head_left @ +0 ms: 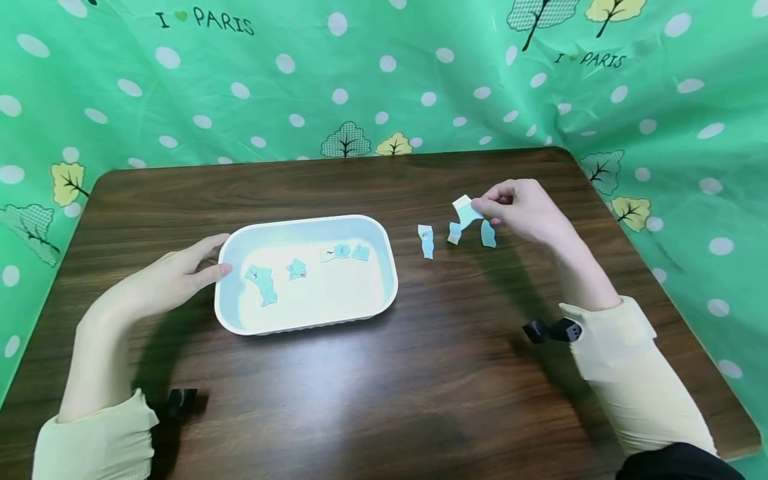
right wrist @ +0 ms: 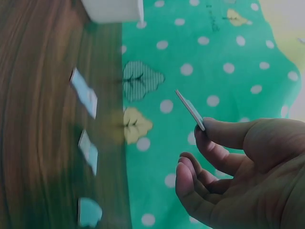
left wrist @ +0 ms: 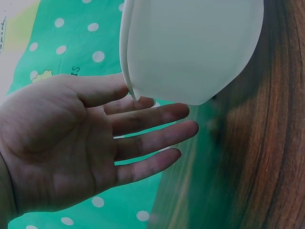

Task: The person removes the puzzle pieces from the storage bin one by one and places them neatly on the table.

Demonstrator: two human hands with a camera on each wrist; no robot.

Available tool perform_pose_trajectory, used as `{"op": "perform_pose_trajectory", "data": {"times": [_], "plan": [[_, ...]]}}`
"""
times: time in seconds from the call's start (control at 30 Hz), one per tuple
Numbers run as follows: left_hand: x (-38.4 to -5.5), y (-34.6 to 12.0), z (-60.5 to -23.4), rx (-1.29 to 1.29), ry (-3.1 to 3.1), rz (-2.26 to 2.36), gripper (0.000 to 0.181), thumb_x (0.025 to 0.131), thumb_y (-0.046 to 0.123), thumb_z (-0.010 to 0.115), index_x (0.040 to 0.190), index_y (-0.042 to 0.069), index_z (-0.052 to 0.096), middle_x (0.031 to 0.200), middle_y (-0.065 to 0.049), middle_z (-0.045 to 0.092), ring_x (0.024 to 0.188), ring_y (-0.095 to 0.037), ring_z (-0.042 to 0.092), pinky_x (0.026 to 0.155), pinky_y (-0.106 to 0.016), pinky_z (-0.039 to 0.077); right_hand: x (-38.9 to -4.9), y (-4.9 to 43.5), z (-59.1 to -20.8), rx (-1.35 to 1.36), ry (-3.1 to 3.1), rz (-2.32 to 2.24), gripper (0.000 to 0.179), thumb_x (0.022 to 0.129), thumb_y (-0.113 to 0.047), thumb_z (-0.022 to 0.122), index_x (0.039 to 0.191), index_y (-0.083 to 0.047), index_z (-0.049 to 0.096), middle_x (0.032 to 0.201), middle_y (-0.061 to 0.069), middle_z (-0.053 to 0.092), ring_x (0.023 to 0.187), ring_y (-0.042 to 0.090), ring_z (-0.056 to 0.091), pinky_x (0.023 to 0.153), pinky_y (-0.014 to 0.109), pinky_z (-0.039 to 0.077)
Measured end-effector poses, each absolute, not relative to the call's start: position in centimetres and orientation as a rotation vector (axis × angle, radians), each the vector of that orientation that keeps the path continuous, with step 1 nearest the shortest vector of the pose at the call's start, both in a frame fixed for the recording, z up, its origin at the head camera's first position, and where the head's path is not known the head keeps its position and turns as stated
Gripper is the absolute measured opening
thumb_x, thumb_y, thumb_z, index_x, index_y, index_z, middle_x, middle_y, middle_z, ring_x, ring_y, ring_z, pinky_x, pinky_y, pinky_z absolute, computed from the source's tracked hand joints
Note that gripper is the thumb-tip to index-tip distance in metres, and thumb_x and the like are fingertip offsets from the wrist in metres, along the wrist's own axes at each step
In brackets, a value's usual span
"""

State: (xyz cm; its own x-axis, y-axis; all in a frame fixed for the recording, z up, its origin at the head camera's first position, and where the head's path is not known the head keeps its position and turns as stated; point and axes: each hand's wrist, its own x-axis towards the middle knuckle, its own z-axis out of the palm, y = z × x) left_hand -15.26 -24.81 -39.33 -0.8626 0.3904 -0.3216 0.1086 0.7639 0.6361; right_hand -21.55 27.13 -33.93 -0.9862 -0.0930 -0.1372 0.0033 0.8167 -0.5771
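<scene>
My right hand [head_left: 521, 208] pinches a pale blue and white paper piece [head_left: 465, 211] between thumb and index finger. In the right wrist view this piece [right wrist: 190, 110] appears edge-on, raised off the table. Three more light blue pieces lie close by: a long one [head_left: 427, 241], a small one [head_left: 454, 233] and a rounded one [head_left: 489, 234]. At the left end of a white plastic tray [head_left: 318, 327], my left hand [head_left: 171, 277] holds the rim between thumb and index finger. The left wrist view has this hand's other fingers extended below the tray's end [left wrist: 190, 52].
Inside the tray lie several blue pieces, among them a large one [head_left: 262, 285] and a star-like one [head_left: 297, 269]. The dark wooden table [head_left: 372, 393] ends at a green dotted cloth [head_left: 360, 73] behind and at the sides.
</scene>
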Motion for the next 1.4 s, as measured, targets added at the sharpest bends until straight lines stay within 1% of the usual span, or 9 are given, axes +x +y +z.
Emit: {"op": "perform_pose_trajectory", "data": {"times": [0.17,0.37,0.47,0.67,0.87,0.97,1.1,1.27,1.4], "plan": [[-15.1,-24.8,-39.3,0.377,2.53,0.875,0.061,0.11,0.045,0.046,0.162,0.021,0.026,0.152,-0.014,0.053,0.143,-0.038,0.048,0.109,-0.06,0.042,-22.0,29.3,-34.6,-0.028,2.84,-0.86,0.043,0.1,-0.046,0.064,0.102,-0.004,0.072,0.078,-0.004,0.064,0.076,0.015,0.058,0.061,0.031,0.044],[-15.1,-24.7,-39.2,0.386,2.519,0.909,0.059,0.11,0.042,0.047,0.162,0.022,0.027,0.149,-0.012,0.056,0.141,-0.035,0.051,0.109,-0.058,0.043,-22.3,32.3,-35.4,0.031,2.833,-0.811,0.049,0.1,-0.048,0.064,0.106,0.0,0.071,0.074,-0.006,0.064,0.073,0.016,0.056,0.057,0.033,0.041],[-15.3,-24.5,-39.2,0.381,2.516,0.905,0.059,0.109,0.044,0.047,0.162,0.024,0.027,0.149,-0.01,0.057,0.141,-0.034,0.051,0.111,-0.058,0.042,-22.2,34.0,-35.6,0.055,2.833,-0.773,0.052,0.1,-0.049,0.062,0.108,0.002,0.07,0.073,-0.009,0.065,0.07,0.011,0.056,0.057,0.033,0.04],[-15.5,-24.2,-39.0,0.391,2.518,0.9,0.056,0.109,0.044,0.047,0.159,0.024,0.03,0.147,-0.01,0.059,0.141,-0.034,0.051,0.111,-0.059,0.042,-22.2,36.4,-36.2,0.115,2.802,-0.749,0.057,0.1,-0.053,0.061,0.11,0.002,0.069,0.085,-0.011,0.065,0.071,0.004,0.059,0.062,0.031,0.044],[-15.4,-24.6,-39.0,0.378,2.514,0.904,0.057,0.11,0.043,0.047,0.16,0.022,0.03,0.147,-0.01,0.058,0.141,-0.034,0.051,0.111,-0.059,0.042,-22.9,37.4,-37.1,0.114,2.796,-0.707,0.062,0.099,-0.058,0.058,0.111,0.001,0.07,0.11,0.01,0.066,0.08,0.011,0.062,0.062,0.034,0.047],[-15.3,-24.7,-38.9,0.379,2.518,0.911,0.056,0.11,0.043,0.047,0.159,0.022,0.03,0.145,-0.009,0.059,0.14,-0.033,0.052,0.11,-0.058,0.043,-23.2,37.8,-37.4,0.111,2.795,-0.676,0.063,0.099,-0.058,0.057,0.11,0.003,0.07,0.112,0.019,0.066,0.082,0.016,0.061,0.061,0.034,0.045],[-15.2,-24.5,-38.8,0.38,2.521,0.917,0.055,0.11,0.041,0.047,0.159,0.022,0.031,0.145,-0.01,0.06,0.139,-0.033,0.053,0.11,-0.058,0.044,-23.7,38.7,-37.7,0.103,2.783,-0.624,0.062,0.101,-0.055,0.057,0.11,0.005,0.071,0.116,0.027,0.065,0.082,0.014,0.062,0.063,0.032,0.046],[-15.1,-24.5,-38.9,0.375,2.527,0.909,0.056,0.11,0.041,0.048,0.16,0.023,0.031,0.144,-0.01,0.061,0.138,-0.034,0.054,0.109,-0.059,0.044,-24.2,39.7,-38.4,0.105,2.732,-0.615,0.058,0.103,-0.05,0.056,0.107,0.006,0.072,0.128,0.034,0.061,0.088,0.023,0.073,0.07,0.029,0.051],[-15.0,-24.6,-38.9,0.377,2.528,0.915,0.056,0.109,0.041,0.048,0.159,0.024,0.031,0.144,-0.009,0.061,0.138,-0.033,0.054,0.109,-0.058,0.045,-24.3,40.0,-38.9,0.106,2.725,-0.596,0.058,0.104,-0.05,0.055,0.106,0.005,0.072,0.129,0.035,0.06,0.092,0.028,0.073,0.07,0.027,0.049]]}}
